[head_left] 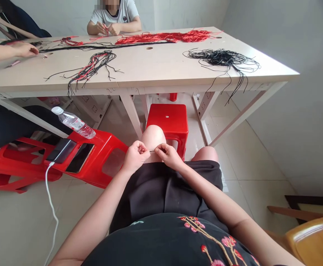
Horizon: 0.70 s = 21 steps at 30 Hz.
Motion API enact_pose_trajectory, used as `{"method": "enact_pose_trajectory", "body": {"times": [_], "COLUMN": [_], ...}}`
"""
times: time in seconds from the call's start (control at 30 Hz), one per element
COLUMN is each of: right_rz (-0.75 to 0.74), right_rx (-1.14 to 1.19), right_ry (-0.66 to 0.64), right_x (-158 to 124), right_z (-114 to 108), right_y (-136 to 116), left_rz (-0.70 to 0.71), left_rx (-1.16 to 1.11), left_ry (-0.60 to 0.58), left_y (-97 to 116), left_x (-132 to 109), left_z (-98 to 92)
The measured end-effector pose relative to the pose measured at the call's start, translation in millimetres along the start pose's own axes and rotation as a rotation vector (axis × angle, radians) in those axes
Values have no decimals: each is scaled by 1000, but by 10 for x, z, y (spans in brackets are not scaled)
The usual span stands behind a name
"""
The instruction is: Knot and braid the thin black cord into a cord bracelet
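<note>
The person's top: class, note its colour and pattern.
The top is black with pink-red blossoms on golden-brown branches, shown best in the head view.

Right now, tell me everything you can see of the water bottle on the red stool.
The clear plastic water bottle lies on its side, resting on the red plastic stool, with its white cap pointing up and left. A label wraps its middle, and its lower end looks ribbed. The cap is on. How much water it holds is hard to tell. A phone lies just below it.

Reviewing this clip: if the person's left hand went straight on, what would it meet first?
The left hand points at the right hand, likely meeting it first, at the thin strand between them; depth is unclear.
</note>
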State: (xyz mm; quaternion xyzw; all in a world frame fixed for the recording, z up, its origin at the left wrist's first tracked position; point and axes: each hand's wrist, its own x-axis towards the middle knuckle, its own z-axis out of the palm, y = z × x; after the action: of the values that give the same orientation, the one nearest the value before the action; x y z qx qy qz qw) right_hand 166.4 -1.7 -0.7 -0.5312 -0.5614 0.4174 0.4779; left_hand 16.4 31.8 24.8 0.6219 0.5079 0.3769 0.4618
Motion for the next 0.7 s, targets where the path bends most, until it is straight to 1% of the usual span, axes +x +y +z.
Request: {"method": "enact_pose_trajectory", "body": {"times": [0.1,0.27,0.37,0.5,0.57,0.7], "right_rz": [3,13,19,-30,-43,-6], "right_rx": [-132,-161,-168,-156,-138,-15], "right_ry": [6,18,46,103,127,165], "right_x": [-6,47,109,194,221,246], "right_z": [-6,-26,-53,-95,-112,-121], "right_y": [61,78,187,393,476,586], "left_rz": [-35,-74,-91,-148,-148,-138], "left_rx": [59,107,163,204,213,250], "left_ry": [36,88,116,124,130,145], "left_y": [-89,-109,-101,-95,-94,-89], "left_x": [-33,-38,-32,-19,-13,-9], "left_z": [-4,0,-19,-46,-41,-8]}}
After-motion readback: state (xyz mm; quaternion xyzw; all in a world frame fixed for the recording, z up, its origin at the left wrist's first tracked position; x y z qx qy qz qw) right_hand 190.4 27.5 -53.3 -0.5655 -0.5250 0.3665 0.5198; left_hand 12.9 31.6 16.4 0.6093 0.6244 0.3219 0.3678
